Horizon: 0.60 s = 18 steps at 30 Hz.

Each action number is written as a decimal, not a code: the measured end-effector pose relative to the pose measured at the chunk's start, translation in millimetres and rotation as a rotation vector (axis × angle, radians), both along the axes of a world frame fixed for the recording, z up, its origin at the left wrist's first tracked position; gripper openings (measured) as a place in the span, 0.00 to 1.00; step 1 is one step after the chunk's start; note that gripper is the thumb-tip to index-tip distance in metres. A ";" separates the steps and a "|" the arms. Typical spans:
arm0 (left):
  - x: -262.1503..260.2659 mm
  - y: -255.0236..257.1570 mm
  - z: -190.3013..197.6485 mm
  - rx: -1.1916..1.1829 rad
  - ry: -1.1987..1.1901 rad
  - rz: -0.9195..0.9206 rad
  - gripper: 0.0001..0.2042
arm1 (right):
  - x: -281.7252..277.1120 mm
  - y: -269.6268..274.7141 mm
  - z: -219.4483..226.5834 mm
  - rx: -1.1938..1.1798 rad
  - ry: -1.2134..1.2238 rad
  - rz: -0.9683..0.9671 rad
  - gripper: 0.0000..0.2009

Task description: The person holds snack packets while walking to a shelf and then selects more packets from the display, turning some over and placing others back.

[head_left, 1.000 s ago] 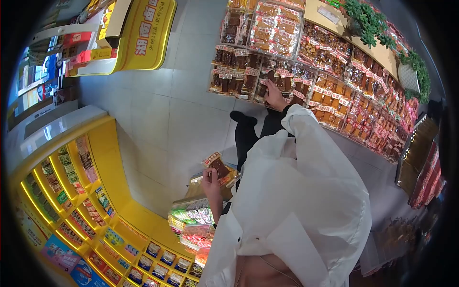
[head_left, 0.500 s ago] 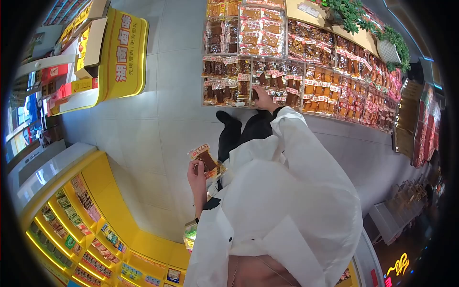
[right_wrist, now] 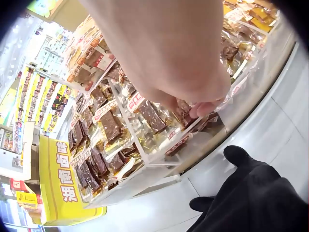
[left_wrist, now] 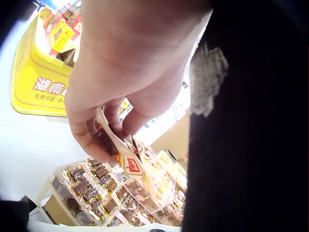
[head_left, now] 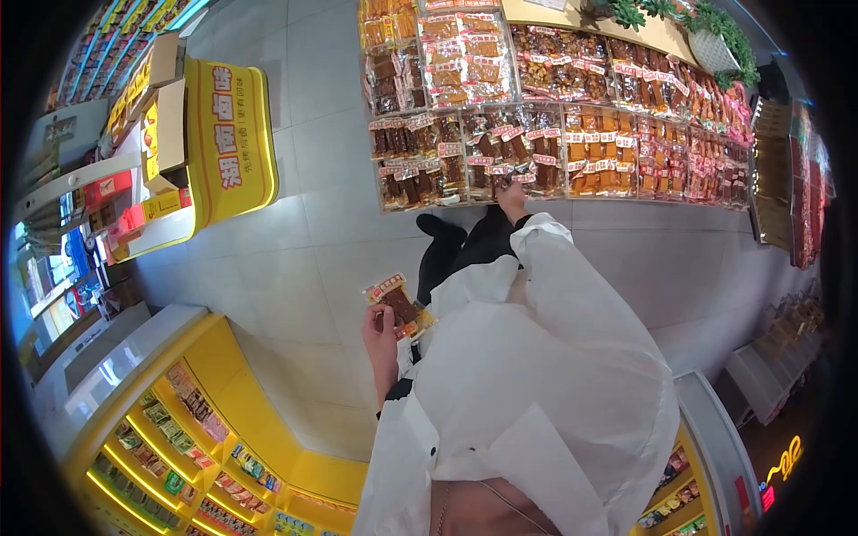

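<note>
I see one brown pack [head_left: 399,306] pinched in the fingers and thumb of the left hand [head_left: 379,335], out over the floor and well apart from the bin. From the head view it lies up and to the right of those fingers, its long way slanting from top left to low right, with its label at the top end. The right hand [head_left: 512,202] is the near one for the clear bin [right_wrist: 135,137]: it reaches in at the front edge. A dark pack [right_wrist: 183,117] is right by its bent fingers, but I cannot tell if they have hold of it, and too much is hidden to see which way its long side runs. To me, any move there turns on that pack lying so close to the front wall. The next pack [right_wrist: 152,117] over shows well; its long side slants toward that wall. Farther along the same row are orange packs [head_left: 603,170]. Past the floor [head_left: 335,241] I see a yellow stand [head_left: 259,134], and a plant [head_left: 715,22] at the back.
</note>
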<state>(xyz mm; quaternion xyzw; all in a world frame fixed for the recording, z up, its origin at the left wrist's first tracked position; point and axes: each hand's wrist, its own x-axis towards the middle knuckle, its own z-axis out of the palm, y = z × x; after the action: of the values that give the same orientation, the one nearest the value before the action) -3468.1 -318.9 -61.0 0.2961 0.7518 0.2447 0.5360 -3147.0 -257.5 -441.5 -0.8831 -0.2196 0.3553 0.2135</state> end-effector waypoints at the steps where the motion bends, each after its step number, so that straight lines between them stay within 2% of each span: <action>1: 3.7 -2.6 0.9 -0.019 -0.009 -0.016 0.06 | 4.9 2.2 -12.6 -0.084 0.023 0.089 0.26; 2: 7.9 -4.0 1.2 -0.039 -0.020 -0.032 0.06 | 6.6 3.7 -16.1 -0.168 0.046 0.177 0.26; 4: 20.6 -4.3 1.7 -0.029 -0.004 -0.037 0.06 | 6.6 2.7 -24.2 -0.117 0.024 0.120 0.25; 6: 27.9 -5.3 -3.2 -0.018 0.005 -0.036 0.06 | 13.1 3.4 -33.2 -0.144 0.165 0.173 0.22; 7: 25.7 -6.8 -10.2 -0.006 0.008 -0.058 0.05 | 14.5 5.0 -21.9 -0.166 0.146 0.222 0.19; 11: 39.8 -3.2 -12.3 0.000 0.014 -0.054 0.05 | 16.9 3.6 -1.2 -0.142 0.079 0.163 0.20; 13: 52.9 -1.0 -8.9 -0.006 0.011 -0.044 0.05 | 18.8 -2.1 -6.7 0.018 0.046 0.084 0.16; 14: 56.8 -0.2 -7.1 -0.015 0.006 -0.030 0.05 | 20.7 -3.1 -15.4 0.019 0.050 0.081 0.16; 16: 55.5 -2.8 -12.7 0.016 0.031 -0.082 0.05 | 24.0 -10.5 -68.8 0.051 0.248 0.110 0.16; 18: 58.5 -4.6 -12.5 0.043 0.053 -0.132 0.05 | 26.2 -6.8 -80.6 0.088 0.272 0.124 0.15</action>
<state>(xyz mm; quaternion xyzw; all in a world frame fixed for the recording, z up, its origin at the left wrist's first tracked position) -3409.6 -323.6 -73.5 0.3627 0.7393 0.2169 0.5243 -3120.8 -264.3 -522.0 -0.8014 -0.2580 0.4743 0.2573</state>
